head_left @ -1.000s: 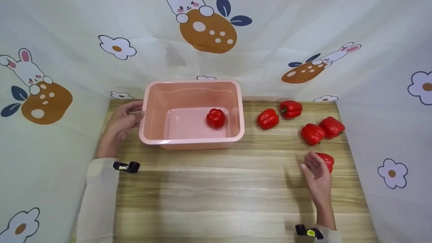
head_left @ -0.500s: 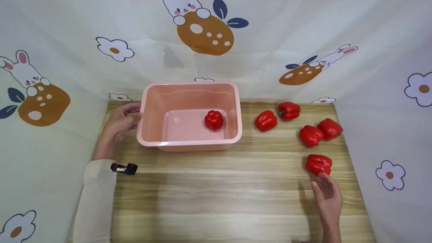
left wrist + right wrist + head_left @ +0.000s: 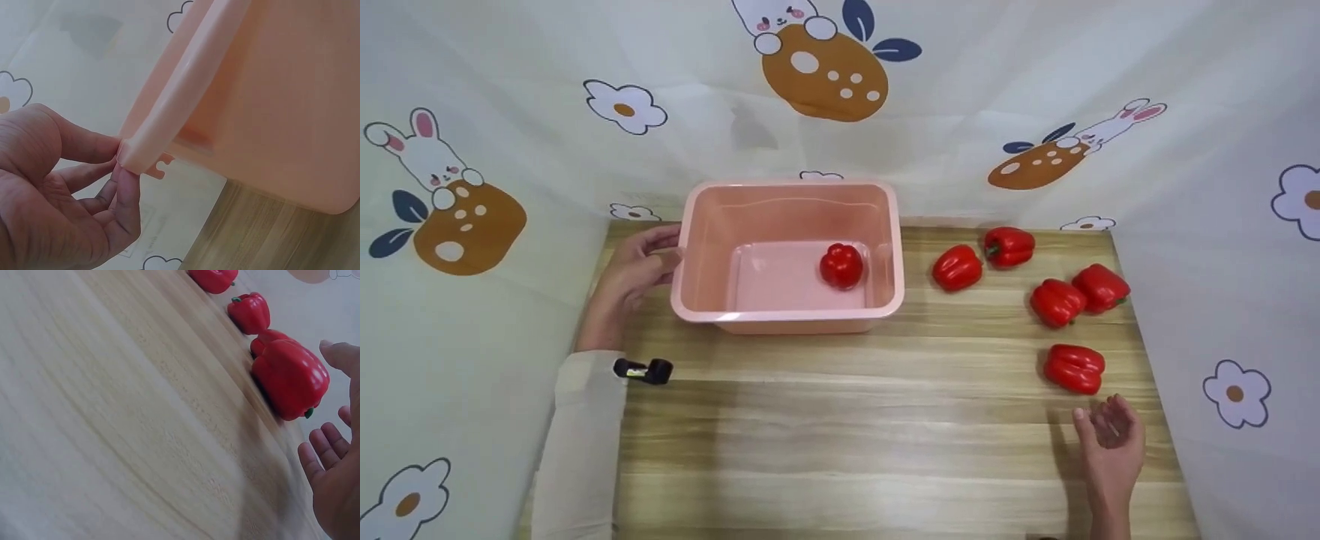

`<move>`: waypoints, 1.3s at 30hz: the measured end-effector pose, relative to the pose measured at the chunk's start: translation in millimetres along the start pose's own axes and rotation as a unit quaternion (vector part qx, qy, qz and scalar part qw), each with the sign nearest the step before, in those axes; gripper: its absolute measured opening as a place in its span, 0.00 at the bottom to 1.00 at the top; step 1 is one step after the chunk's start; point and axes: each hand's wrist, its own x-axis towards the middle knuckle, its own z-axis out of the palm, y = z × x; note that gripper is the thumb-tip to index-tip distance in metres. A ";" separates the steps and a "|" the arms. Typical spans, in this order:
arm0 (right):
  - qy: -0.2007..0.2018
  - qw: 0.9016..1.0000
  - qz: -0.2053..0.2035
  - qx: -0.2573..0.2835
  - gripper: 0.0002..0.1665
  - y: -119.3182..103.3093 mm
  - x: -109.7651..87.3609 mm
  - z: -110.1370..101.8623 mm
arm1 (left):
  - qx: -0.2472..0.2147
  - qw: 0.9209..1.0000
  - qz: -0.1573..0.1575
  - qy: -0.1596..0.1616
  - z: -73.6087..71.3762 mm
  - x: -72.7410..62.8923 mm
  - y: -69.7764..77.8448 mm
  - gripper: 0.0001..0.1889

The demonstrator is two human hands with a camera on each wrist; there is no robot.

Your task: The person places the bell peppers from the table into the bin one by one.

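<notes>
My left hand (image 3: 634, 274) pinches the left end of a pink plastic bin (image 3: 787, 317). In the left wrist view its thumb and fingers close on the bin's rim (image 3: 174, 93). One red bell pepper (image 3: 841, 266) sits inside the bin, towards its right side. My right hand (image 3: 1112, 457) holds nothing, its fingers relaxed and spread from the thumb. Just beyond its fingertips lies a red bell pepper (image 3: 1075, 368) on the wooden table. That nearest bell pepper (image 3: 289, 377) also shows in the right wrist view, with the green stem end towards my fingers.
Behind the nearest pepper, two more red bell peppers (image 3: 1057, 303) lie side by side near the table's right edge. Another pair (image 3: 958, 268) lies right of the bin. Patterned cloth walls (image 3: 945, 135) enclose the wooden table (image 3: 847, 420) at the back and sides.
My right hand has drawn back towards the front and slightly right, away from the nearest bell pepper, which now shows whole. The left hand keeps its grip on the bin.
</notes>
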 end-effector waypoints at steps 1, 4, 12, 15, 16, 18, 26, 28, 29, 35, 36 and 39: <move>-0.004 1.000 0.001 -0.003 0.43 1.0 1.3 -0.5 | -0.001 1.000 0.000 -0.002 1.0 0.9 -0.3 0.31; -0.022 1.000 -0.008 0.007 0.46 3.1 5.4 1.7 | 0.000 1.000 0.000 -0.004 2.0 1.7 -1.1 0.31; -0.052 0.998 -0.015 0.016 0.49 0.6 14.4 8.5 | -0.015 1.000 0.011 -0.007 2.1 1.5 1.4 0.31; -0.065 0.998 -0.005 0.008 0.52 -2.5 17.6 10.5 | -0.016 1.000 0.008 -0.009 2.2 0.6 1.5 0.31; -0.070 0.998 -0.003 0.008 0.53 -3.9 18.6 11.6 | -0.015 1.000 0.007 -0.008 2.2 0.4 1.4 0.31; -0.078 0.997 -0.002 0.007 0.54 -6.3 21.0 14.1 | -0.010 1.000 0.006 -0.007 2.2 -0.2 1.1 0.31; -0.086 0.996 -0.002 0.019 0.56 -14.7 32.2 27.4 | 0.012 1.000 -0.004 0.001 2.4 0.4 -0.1 0.32; -0.087 0.996 0.001 0.007 0.57 -16.0 35.8 30.3 | 0.015 1.000 -0.003 0.002 2.4 1.2 -0.3 0.31; -0.088 0.996 0.001 0.001 0.57 -16.4 37.9 31.5 | 0.016 1.000 -0.003 0.002 2.5 1.3 -0.3 0.31; -0.101 0.994 -0.017 -0.047 0.59 -20.6 46.4 39.5 | 0.000 1.000 0.011 0.003 2.4 0.4 -1.0 0.31; -0.104 0.993 -0.018 -0.050 0.60 -21.1 46.8 40.8 | -0.004 1.000 0.014 0.003 2.5 -0.1 -1.2 0.31; -0.111 0.992 -0.022 -0.056 0.62 -20.6 48.0 44.0 | -0.011 1.000 0.020 0.002 2.9 -0.8 -1.7 0.30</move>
